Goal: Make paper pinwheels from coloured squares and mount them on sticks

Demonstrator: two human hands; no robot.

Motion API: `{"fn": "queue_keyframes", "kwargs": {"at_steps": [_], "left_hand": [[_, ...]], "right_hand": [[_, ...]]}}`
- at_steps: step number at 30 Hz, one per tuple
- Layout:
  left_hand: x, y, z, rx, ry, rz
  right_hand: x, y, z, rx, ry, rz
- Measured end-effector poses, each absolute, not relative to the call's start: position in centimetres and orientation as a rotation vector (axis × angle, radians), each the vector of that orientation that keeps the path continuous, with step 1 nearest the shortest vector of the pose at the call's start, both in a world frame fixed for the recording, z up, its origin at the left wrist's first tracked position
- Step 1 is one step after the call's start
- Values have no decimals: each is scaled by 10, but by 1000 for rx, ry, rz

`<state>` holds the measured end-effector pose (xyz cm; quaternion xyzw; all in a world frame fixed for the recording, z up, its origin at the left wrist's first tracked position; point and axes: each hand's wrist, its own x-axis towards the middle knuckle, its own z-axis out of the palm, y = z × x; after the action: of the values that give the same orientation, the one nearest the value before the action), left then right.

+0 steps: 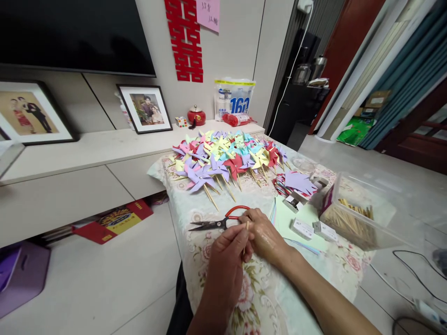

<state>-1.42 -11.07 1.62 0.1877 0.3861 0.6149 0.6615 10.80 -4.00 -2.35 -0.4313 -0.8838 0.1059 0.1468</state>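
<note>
My left hand (230, 251) is closed in a pinch around a thin wooden stick (247, 225), whose pale tip shows above the thumb. Right beside it, my right hand (263, 232) is curled with its fingertips partly hidden; what they grip, if anything, I cannot make out. Scissors (220, 224) with dark blades and red handles lie just beyond both hands, blades pointing left. The right hand partly covers their handle. Farther back on the cloth, many paper pinwheels (232, 163) on wooden sticks lie massed together in purple, red, yellow, pink and blue.
A floral tablecloth (258, 302) covers the table. To the right are stacked paper cutouts (298, 182), green paper sheets (284, 223), small white boxes (302, 229) and a clear plastic bin (359, 228) of wooden sticks. Behind stands a cabinet (132, 144) with framed photos (145, 109).
</note>
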Motion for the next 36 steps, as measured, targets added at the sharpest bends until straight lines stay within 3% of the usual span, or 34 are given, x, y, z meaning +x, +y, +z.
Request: {"fn": "queue_keyframes", "kwargs": {"at_steps": [7,14,24,36], "left_hand": [[-12,-117,15,523,950,1388],[-12,-121,18,511,987,1410],[-17,-121,12,435,940,1416],[-13,-119,0,443,1018,1355]], "right_hand": [[104,-40,-8,-1249,-2818,270],[119,-76,2,-1470,-2702,341],[178,-109,13,-1879,-2433,789],[213,-137,15,-1637,-1917,1435]]}}
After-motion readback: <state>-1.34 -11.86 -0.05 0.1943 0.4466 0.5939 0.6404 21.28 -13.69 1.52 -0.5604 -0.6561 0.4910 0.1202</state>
